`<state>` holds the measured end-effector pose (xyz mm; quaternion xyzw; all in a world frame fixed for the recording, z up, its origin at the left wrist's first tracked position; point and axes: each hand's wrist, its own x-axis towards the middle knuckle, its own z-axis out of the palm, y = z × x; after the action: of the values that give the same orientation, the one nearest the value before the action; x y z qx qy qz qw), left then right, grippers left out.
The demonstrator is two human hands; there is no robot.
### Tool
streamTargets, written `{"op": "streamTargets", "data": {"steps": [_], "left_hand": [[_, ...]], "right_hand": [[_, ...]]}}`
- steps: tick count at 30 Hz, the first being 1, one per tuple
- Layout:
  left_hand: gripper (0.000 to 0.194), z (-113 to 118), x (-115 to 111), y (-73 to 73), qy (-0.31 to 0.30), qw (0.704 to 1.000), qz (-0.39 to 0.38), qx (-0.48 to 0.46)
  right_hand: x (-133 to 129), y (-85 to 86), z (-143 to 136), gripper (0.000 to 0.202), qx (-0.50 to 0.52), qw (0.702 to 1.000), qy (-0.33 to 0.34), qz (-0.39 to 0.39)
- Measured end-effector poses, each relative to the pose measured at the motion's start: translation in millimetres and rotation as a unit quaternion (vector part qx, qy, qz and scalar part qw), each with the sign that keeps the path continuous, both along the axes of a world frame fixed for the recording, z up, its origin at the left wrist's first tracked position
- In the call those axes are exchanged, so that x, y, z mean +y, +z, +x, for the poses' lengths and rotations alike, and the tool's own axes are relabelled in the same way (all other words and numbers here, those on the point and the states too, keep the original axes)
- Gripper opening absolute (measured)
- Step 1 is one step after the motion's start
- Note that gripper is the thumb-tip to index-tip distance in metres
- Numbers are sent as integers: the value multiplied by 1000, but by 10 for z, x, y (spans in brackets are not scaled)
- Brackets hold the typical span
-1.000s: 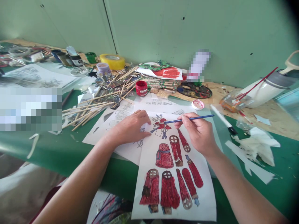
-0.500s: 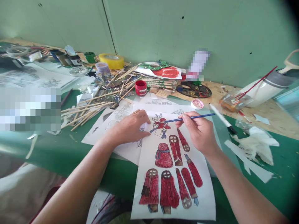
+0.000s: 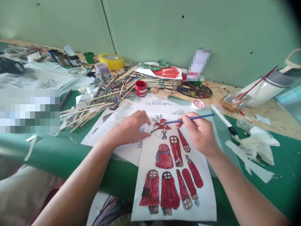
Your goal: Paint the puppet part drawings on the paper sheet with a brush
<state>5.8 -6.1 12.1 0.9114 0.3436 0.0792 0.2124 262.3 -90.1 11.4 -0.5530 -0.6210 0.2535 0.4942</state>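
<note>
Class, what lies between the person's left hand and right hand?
In the head view, a partly red drawing on the white sheet lies between them, and the blue brush in the right hand reaches over it.

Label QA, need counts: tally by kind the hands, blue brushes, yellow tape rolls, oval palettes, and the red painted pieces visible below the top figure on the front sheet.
Hands (left hand, right hand): 2
Blue brush: 1
Yellow tape roll: 1
Oval palette: 1
Red painted pieces below the top figure on the front sheet: 8
Total: 13
</note>
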Motion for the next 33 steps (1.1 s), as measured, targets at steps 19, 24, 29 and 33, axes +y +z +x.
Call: {"op": "streamTargets", "data": {"steps": [19,24,29,33], "left_hand": [[27,11,-14,21,-2,1000,1,-5],[27,0,-13,23,-4,1000,-1,-7],[28,-5,-4,17,-8,1000,-1,-16],[27,5,-6,19,-6,1000,-1,-19]], "right_hand": [[-8,11,-2,24,3,1000,5,-8],[-10,58,32,23,16,999,-27,9],[-11,78,-7,23,33,999,-30,15],[-9,48,-40,22,26,1000,2,6]]}}
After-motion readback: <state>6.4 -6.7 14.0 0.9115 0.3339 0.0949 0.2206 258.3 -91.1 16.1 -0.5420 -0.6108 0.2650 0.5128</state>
